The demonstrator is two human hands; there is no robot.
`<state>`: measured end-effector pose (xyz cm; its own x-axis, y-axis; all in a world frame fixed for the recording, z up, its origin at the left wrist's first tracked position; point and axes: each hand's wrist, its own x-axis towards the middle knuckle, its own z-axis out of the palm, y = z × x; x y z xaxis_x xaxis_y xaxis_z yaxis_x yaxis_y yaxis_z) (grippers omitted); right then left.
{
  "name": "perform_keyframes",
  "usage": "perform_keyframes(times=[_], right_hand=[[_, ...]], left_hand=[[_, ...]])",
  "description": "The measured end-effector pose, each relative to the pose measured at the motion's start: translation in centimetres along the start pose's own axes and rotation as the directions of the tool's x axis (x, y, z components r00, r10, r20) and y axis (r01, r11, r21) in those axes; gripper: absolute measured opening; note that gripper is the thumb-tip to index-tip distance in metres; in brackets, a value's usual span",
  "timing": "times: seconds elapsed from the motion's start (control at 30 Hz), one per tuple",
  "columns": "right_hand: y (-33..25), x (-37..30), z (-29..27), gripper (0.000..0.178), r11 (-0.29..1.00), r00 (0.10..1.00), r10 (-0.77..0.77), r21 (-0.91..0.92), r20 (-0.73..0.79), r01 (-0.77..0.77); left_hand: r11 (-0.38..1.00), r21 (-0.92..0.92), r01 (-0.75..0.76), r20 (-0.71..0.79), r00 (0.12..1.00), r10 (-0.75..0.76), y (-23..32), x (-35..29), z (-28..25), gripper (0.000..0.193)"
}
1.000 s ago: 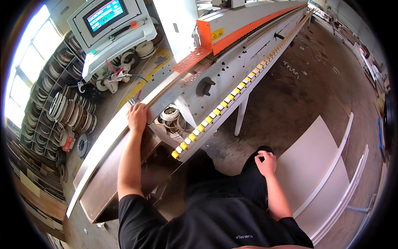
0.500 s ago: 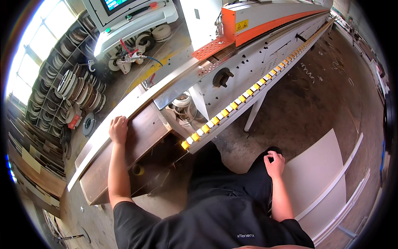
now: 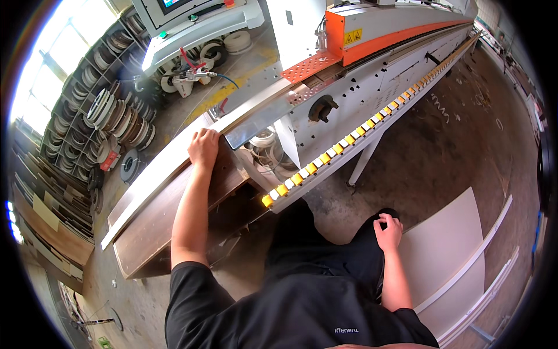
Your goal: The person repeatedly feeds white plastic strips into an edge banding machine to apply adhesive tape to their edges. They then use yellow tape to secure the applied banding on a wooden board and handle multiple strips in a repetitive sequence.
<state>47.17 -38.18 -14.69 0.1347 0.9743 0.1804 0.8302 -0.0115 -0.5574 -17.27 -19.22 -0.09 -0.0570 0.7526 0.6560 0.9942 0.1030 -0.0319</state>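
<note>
A long, narrow white board (image 3: 152, 173) lies slanted across a brown wooden stand (image 3: 152, 224), its far end reaching the metal bed of a grey and orange machine (image 3: 381, 42). My left hand (image 3: 203, 148) is closed over the board's near side, close to where the stand meets the machine; its fingertips are partly hidden. Low on the right, my right hand (image 3: 388, 231) rests by my knee with loosely curled fingers and thumb near the index finger. Nothing shows in it.
A rail with yellow and white rollers (image 3: 311, 168) runs along the machine's front. Pale panels (image 3: 444, 244) lie at my right. A control console (image 3: 200, 26) stands ahead on the left; beyond it, racks hold rolls of edging (image 3: 107, 119). Coiled strips (image 3: 264, 142) sit under the bed.
My left hand has moved forward and right, toward the machine. The board's near end has shifted slightly the same way. My right hand has stayed by my knee. The view has shifted a little.
</note>
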Motion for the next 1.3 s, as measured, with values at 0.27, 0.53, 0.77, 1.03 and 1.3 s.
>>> perform_keyframes(times=[0.27, 0.53, 0.77, 1.03, 1.3], right_hand=[[0.3, -0.3, 0.3, 0.025, 1.0, 1.0, 0.012, -0.001, -0.006, -0.012], [0.9, -0.8, -0.3, 0.029, 0.996, 0.996, 0.084, 0.039, 0.015, -0.085], [1.3, -0.8, -0.1, 0.029, 0.993, 0.996, 0.091, 0.072, 0.004, -0.091], [1.3, -0.7, -0.1, 0.029, 0.994, 0.994, 0.104, 0.042, 0.025, -0.105], [0.8, -0.7, -0.2, 0.029, 0.996, 0.995, 0.093, -0.004, 0.035, -0.092]], left_hand=[[0.992, -0.011, -0.122, 0.019, 0.992, 0.122, 4.8, 3.4, 4.8, 0.01], [0.974, -0.185, -0.132, 0.039, 0.989, 0.141, 4.3, 2.3, 1.5, 0.024], [0.998, -0.029, -0.053, 0.006, 0.999, 0.053, -9.4, -5.9, -3.5, 0.016], [0.989, 0.122, 0.078, 0.013, 0.997, -0.08, -16.4, -11.8, -8.9, 0.017], [0.992, 0.099, 0.076, 0.015, 0.997, -0.078, -10.8, -7.8, -5.7, 0.018]])
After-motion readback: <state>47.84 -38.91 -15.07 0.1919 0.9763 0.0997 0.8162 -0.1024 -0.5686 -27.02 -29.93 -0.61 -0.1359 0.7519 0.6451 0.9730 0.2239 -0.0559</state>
